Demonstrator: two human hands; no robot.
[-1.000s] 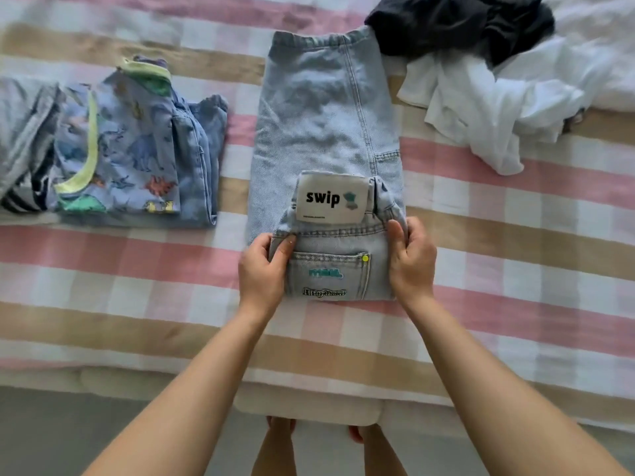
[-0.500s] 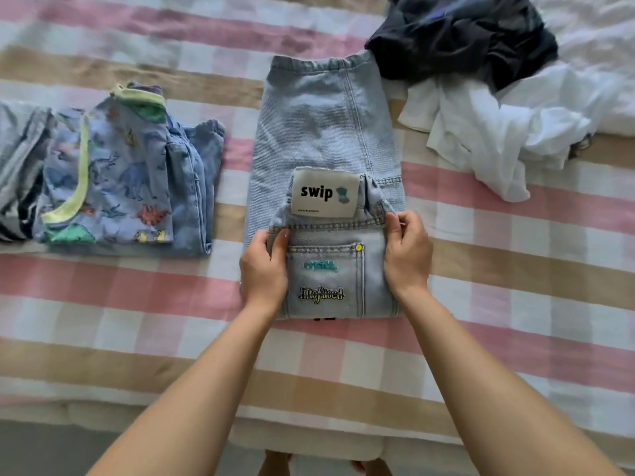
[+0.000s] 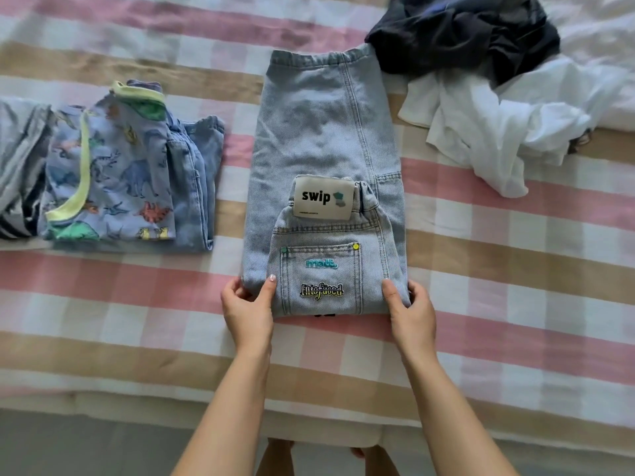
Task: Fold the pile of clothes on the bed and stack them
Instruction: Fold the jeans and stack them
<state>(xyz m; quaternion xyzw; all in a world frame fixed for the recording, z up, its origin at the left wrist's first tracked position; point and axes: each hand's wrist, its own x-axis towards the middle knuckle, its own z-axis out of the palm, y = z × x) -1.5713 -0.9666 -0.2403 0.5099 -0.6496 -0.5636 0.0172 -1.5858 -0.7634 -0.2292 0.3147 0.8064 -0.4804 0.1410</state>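
Grips lower on the jeans point(image 3: 323, 132) now, at the near corners, no longer up beside the waistband as half a second ago.

Far left: a folded stack, soft dinosaur-print top point(image 3: 113, 173) over a squared denim piece point(image 3: 199, 173), with grey striped cloth point(image 3: 17, 159) at the frame edge. Next, a bare strip of checked sheet point(image 3: 515, 269), pink, tan and white, between stack and jeans.

Pinches the near-left corner with the left hand point(image 3: 245, 305), thumb on top, fingers curled at the edge.

Jeans of pale, stiff denim, folded into a long rectangle, flat at mid-bed. Long axis pointing away from the person, gathered end far, fold near. Waistband doubled back on top, cream "swip" label point(image 3: 323, 198) and patched pocket point(image 3: 321, 280) facing up.

Pinches the near-right corner with the right hand point(image 3: 410, 310) likewise, thumb over the denim.

Open sheet nearer the person and to the right. Far right: crumpled dark garment point(image 3: 460, 32) touching the jeans' far-right corner, rumpled white garment point(image 3: 481, 121) just beside it.
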